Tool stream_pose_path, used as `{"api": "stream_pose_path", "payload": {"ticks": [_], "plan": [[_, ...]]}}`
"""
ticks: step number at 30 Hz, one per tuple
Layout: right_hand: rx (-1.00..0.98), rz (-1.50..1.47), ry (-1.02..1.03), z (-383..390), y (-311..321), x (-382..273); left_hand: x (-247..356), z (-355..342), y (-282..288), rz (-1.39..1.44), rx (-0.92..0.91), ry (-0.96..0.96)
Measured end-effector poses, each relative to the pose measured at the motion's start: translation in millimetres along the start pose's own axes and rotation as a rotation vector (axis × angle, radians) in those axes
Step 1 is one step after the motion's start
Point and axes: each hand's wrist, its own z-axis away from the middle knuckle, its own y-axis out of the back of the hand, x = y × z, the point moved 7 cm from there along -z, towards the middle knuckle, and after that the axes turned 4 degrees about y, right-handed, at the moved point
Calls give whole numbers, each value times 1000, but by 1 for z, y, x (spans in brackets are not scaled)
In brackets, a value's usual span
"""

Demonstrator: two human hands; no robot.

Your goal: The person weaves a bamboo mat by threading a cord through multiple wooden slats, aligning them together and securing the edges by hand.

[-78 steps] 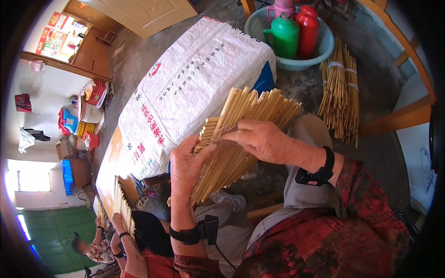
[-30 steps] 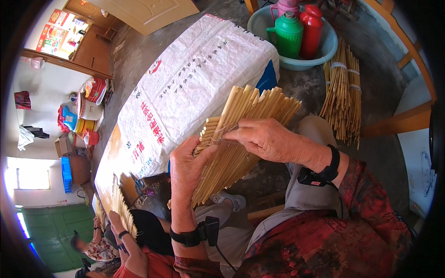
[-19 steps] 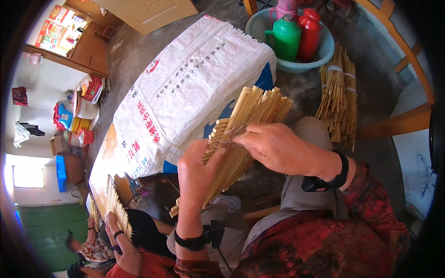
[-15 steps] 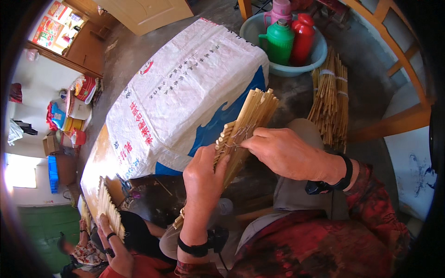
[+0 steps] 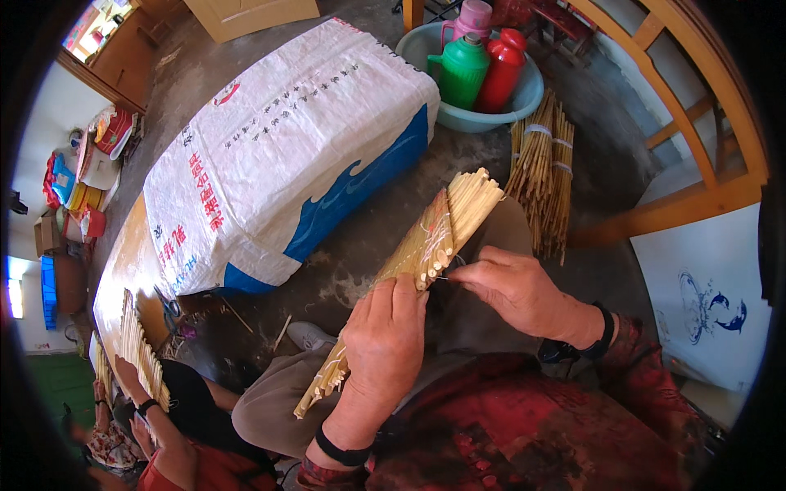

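Note:
My left hand [image 5: 385, 331] is closed round a narrow, stitched mat of straw-coloured reed stalks [image 5: 417, 237], slanting across my lap. Its far end fans into cut stalk tips, and more tips line the edge facing my right hand. Close by that edge, my right hand [image 5: 524, 295] pinches a thin, shiny needle [image 5: 443, 278] between thumb and forefinger. The needle's point lies at the mat's edge; whether it has entered the stalks is too small to tell. Fine thread runs along the mat's surface.
A white-and-blue woven sack [image 5: 286, 147] covers much of the low table [image 5: 123, 270], where scissors [image 5: 170, 308] lie. A basin [image 5: 471, 121] holds thermos flasks; tied reed bundles [image 5: 540, 176] lie beside it. A wooden frame [image 5: 671, 204] borders the right. Co-workers' hands [image 5: 135, 385] hold another mat at left.
The mat has been turned in my left hand, so its flat stitched face now shows. My right hand has drawn slightly away from the stalks, and the whole view has shifted.

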Motion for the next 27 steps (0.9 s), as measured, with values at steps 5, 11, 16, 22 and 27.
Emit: {"api": "stream_pose_path", "payload": {"ticks": [5,11,16,22,27], "plan": [[7,-65,-57,9,4,-3,6,6,-1,1,65,-44],[-69,-26,-162,19,6,-3,5,10,0,-41,71,-28],[-17,-71,-196,21,10,0,11,8,-5,-46,86,-93],[-24,-72,-208,27,11,2,20,7,-7,-98,56,-154],[-31,-46,-155,30,14,1,22,10,-10,-78,64,-209]]}}
